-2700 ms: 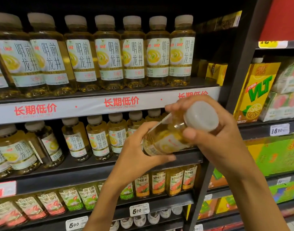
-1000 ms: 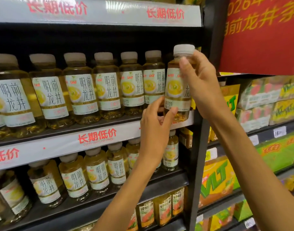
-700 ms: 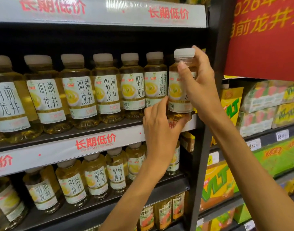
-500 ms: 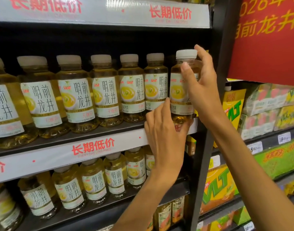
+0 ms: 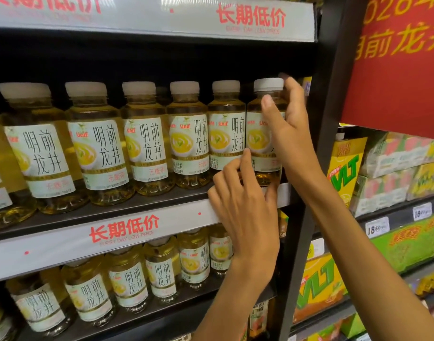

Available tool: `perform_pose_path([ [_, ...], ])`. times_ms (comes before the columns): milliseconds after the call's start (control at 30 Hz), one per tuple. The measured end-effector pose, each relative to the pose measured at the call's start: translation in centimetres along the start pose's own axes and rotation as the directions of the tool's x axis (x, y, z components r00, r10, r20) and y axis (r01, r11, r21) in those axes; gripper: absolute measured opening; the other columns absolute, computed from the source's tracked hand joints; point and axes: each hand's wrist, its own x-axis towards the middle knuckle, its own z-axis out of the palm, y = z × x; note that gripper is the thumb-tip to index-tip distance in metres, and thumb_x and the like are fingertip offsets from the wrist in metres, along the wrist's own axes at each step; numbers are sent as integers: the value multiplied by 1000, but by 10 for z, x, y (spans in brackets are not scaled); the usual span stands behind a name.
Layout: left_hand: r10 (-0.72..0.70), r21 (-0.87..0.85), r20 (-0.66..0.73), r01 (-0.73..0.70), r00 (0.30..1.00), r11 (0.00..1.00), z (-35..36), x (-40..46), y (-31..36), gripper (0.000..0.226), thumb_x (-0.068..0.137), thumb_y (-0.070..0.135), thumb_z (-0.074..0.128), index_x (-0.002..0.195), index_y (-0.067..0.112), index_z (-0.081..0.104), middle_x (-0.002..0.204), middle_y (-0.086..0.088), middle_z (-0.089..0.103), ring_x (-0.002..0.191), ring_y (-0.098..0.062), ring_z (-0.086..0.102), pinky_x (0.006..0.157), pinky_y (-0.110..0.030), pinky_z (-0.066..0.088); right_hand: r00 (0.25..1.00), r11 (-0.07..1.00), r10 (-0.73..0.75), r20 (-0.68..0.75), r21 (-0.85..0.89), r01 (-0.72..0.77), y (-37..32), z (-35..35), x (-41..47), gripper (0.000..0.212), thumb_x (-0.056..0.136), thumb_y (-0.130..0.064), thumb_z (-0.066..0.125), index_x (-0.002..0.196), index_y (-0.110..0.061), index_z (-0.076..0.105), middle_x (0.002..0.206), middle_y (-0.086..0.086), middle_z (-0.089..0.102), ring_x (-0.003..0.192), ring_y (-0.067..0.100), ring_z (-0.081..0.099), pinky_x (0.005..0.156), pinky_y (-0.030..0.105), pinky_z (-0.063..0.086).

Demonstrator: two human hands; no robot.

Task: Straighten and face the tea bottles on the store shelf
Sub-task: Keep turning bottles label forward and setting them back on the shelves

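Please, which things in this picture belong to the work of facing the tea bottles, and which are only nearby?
Part of the job:
- end bottle, gripped by right hand
- left hand, fingers at its base
- bottle row
- lower bottle row

Only nearby:
- yellow VLT cartons
- red banner
- price tag

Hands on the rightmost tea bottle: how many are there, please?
2: the right hand grips the neck of the tea bottle; the left hand holds its base.

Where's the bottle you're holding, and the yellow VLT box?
held tea bottle (image 5: 257, 143): head view, on its label's yellow cup picture.
yellow VLT box (image 5: 346, 168): head view, on its green lettering.
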Motion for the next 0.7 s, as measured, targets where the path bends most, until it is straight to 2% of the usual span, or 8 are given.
perform_pose_path([
  [400, -7, 80, 7, 6, 1000, 997, 7, 1, 5, 61, 74, 25, 80, 129, 12, 57, 116, -6, 63, 102, -26, 59, 80, -39, 44, 999, 999, 43, 23, -24, -43, 8, 1, 11, 57, 99, -25, 48, 146, -6, 22, 145, 16, 38, 133, 29, 42, 106, 48, 40],
  [700, 5, 52, 24, -6, 1000, 999, 5, 0, 3, 41, 83, 23, 72, 122, 11, 63, 115, -4, 67, 104, -25, 60, 83, -39, 45, 997, 997, 75, 12, 26, -75, 11, 4, 13, 37, 99, -22, 50, 129, -2, 38, 125, 19, 52, 117, 29, 55, 95, 48, 48],
])
